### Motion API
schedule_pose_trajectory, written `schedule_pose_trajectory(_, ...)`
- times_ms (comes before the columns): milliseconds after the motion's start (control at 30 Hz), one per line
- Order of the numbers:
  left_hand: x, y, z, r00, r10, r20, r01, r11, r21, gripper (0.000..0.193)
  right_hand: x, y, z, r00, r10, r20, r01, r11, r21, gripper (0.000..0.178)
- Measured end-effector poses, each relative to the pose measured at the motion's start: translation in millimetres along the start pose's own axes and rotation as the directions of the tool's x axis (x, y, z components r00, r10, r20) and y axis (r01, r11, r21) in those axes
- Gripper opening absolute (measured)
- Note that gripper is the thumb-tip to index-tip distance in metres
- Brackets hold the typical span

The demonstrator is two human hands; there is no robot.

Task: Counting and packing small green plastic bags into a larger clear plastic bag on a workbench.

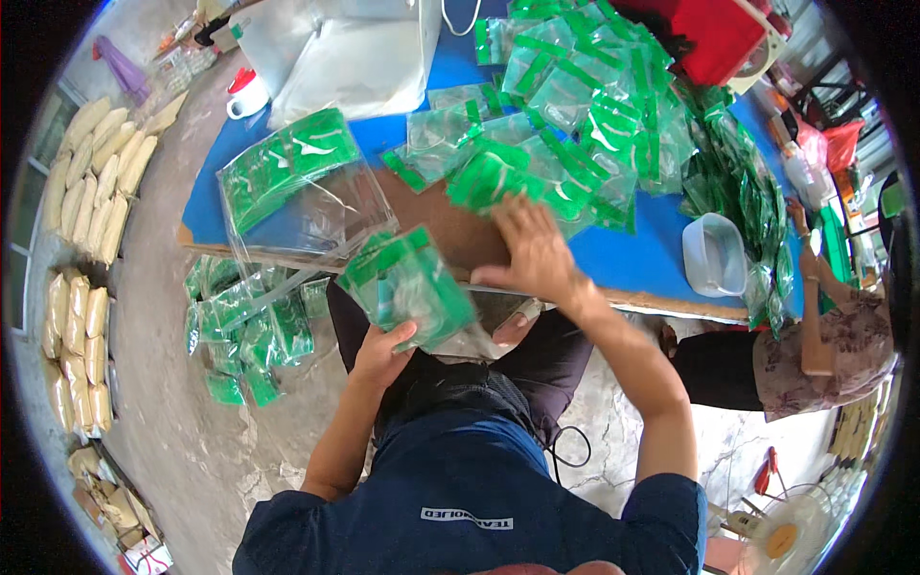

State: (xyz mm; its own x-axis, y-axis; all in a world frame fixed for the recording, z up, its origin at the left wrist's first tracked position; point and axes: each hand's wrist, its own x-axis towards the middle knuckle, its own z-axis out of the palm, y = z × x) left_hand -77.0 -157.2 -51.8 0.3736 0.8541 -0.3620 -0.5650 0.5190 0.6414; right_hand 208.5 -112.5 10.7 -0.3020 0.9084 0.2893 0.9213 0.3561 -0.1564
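Note:
My left hand (pixel 381 355) grips a stack of green-and-clear plastic bags (pixel 412 287) by its lower edge, over my lap. Fingers stretched and thumb apart, my right hand (pixel 532 254) is slightly blurred at the near side of a loose heap of similar green-and-clear bags (pixel 585 115). Its fingertips reach a green bag (pixel 498 177) at the heap's near edge; whether they touch it I cannot tell. To the left, a large clear bag (pixel 297 177) with green packets inside lies over the table edge.
The blue table (pixel 661 235) carries a translucent tub (pixel 714 254), a white mug with red lid (pixel 247 93) and clear plastic sheets (pixel 355 67). Green packets (pixel 254 331) lie on the floor at left. A co-worker (pixel 815 359) is at right; a fan (pixel 786 537) stands lower right.

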Motion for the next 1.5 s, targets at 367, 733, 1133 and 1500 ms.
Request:
schedule_pose_trajectory(367, 11, -3, 5, 0.987, 0.074, 0.145, -0.048, 0.983, -0.178, 0.052, 6, -51, -2, 0.982, 0.191, 0.003, -0.115, 0.576, 0.810, 0.041)
schedule_pose_trajectory(733, -15, 21, -41, 0.954, 0.112, 0.277, -0.110, 0.994, -0.025, 0.072, -20, -40, 12, 0.979, -0.157, -0.133, 0.201, 0.872, 0.446, 0.043)
schedule_pose_trajectory(1133, 8, 4, -20, 0.992, 0.029, 0.125, -0.014, 0.992, -0.123, 0.068, 23, 12, 20, 0.952, 0.252, -0.176, -0.283, 0.942, -0.182, 0.064)
schedule_pose_trajectory(1500, 7, -11, -30, 0.991, -0.090, 0.096, 0.100, 0.989, -0.106, 0.064, -1, 38, 4, 0.966, 0.163, -0.202, -0.172, 0.985, -0.024, 0.035)
